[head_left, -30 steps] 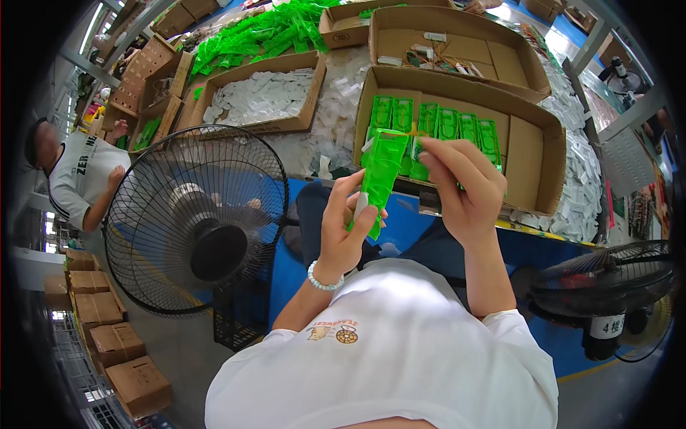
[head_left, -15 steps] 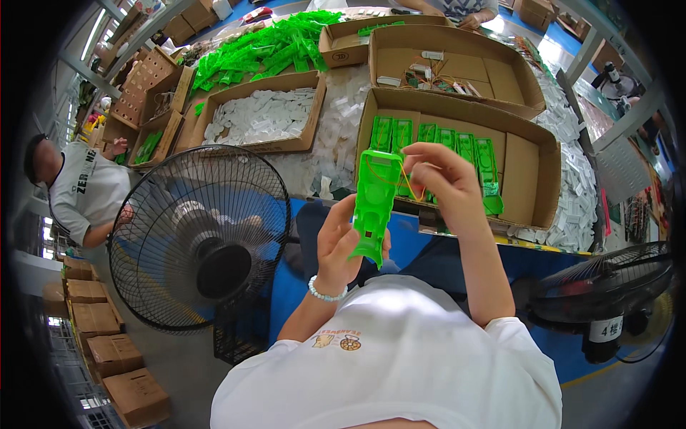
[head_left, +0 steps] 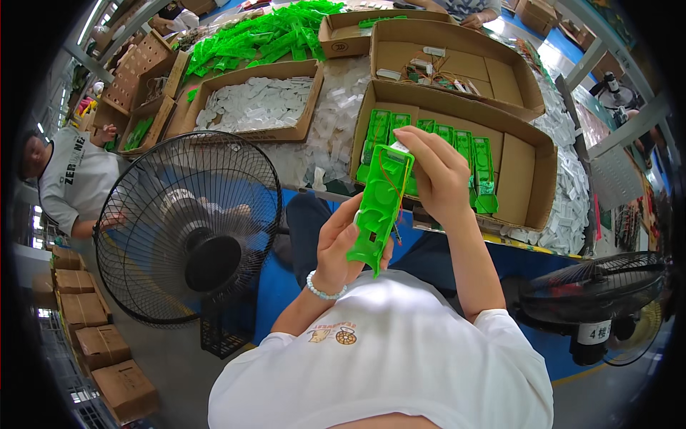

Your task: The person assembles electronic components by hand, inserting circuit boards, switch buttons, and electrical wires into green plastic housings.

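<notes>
My left hand (head_left: pixel 339 247) is closed around the lower end of a green plastic housing (head_left: pixel 379 204), a long open shell with rounded hollows, tilted in front of my chest. At its upper end sits a small white part (head_left: pixel 399 147). My right hand (head_left: pixel 441 171) is closed over that upper end, its fingertips on the white part and its thumb hidden. Thin red and yellow wires (head_left: pixel 397 187) run down along the housing's right side, their ends hanging loose. Just beyond, similar green housings (head_left: pixel 463 154) stand in rows in a cardboard box (head_left: pixel 516 161).
Another cardboard box (head_left: pixel 493 70) farther back holds wired white parts. A shallow box of white pieces (head_left: pixel 257 106) and a green heap of housings (head_left: pixel 264 36) lie at the far left. Black fans stand left (head_left: pixel 189 229) and right (head_left: pixel 593 293). A co-worker (head_left: pixel 78 175) sits at left.
My right hand has come in from the wires onto the housing's upper end. The wires, looped out before, now lie along the housing. My view has shifted slightly.
</notes>
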`<state>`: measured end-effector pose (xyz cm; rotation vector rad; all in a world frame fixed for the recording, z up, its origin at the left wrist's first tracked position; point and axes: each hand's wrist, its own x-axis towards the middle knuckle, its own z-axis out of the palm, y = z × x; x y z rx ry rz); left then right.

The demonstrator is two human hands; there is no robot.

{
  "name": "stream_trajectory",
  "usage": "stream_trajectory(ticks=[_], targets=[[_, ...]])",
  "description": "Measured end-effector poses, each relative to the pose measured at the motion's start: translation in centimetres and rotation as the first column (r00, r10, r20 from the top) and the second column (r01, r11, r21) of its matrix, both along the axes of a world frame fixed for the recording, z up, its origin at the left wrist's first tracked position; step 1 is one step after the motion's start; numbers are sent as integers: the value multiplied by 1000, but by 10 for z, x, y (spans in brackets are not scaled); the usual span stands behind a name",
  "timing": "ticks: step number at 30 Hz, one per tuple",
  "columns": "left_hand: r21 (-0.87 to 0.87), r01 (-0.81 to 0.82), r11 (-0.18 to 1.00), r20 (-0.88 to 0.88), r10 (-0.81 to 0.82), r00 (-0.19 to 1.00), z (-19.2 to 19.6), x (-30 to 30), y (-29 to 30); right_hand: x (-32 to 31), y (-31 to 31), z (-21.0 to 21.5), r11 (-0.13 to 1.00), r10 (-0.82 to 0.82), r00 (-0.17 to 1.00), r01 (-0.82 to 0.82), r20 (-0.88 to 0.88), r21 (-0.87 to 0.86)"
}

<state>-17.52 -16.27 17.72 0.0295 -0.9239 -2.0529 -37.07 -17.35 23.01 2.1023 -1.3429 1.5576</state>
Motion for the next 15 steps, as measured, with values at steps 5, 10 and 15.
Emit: stream_trajectory(ticks=[5, 10, 15], targets=[[23, -105, 994, 47, 104, 993, -3, 0, 2, 8, 0, -7, 998, -32, 999, 33, -4, 61], [40, -60, 997, -48, 62, 997, -13, 1, 1, 17, 13, -9, 913, 79, 952, -188, 295, 362], [-11, -105, 994, -17, 105, 994, -17, -1, 4, 19, 26, 0, 787, 88, 909, -314, 406, 532]])
